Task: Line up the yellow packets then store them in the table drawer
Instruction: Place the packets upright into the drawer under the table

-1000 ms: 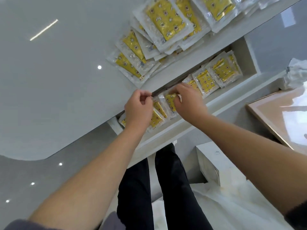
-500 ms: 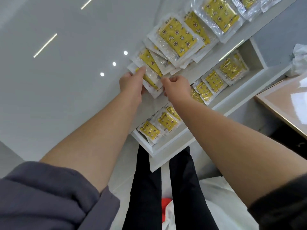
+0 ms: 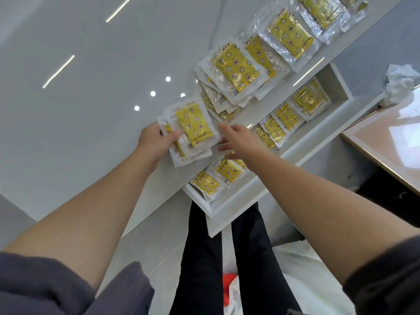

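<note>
My left hand grips a small stack of yellow packets in clear wrap at its left edge, thumb on top, over the white table near its front edge. My right hand is at the stack's right edge with fingers spread and relaxed, touching it. More yellow packets lie in overlapping piles along the table edge to the upper right. Below the edge the open white drawer holds a row of packets, some hidden under my right hand.
A crumpled white wrapper sits at the right beside a pinkish glossy panel. My black trousers stand below the drawer, with white bags and something red on the floor.
Both hands rose from the drawer to the table top. My left hand took hold of a small stack of packets and pulled it away from the piles, toward the table's front edge.
</note>
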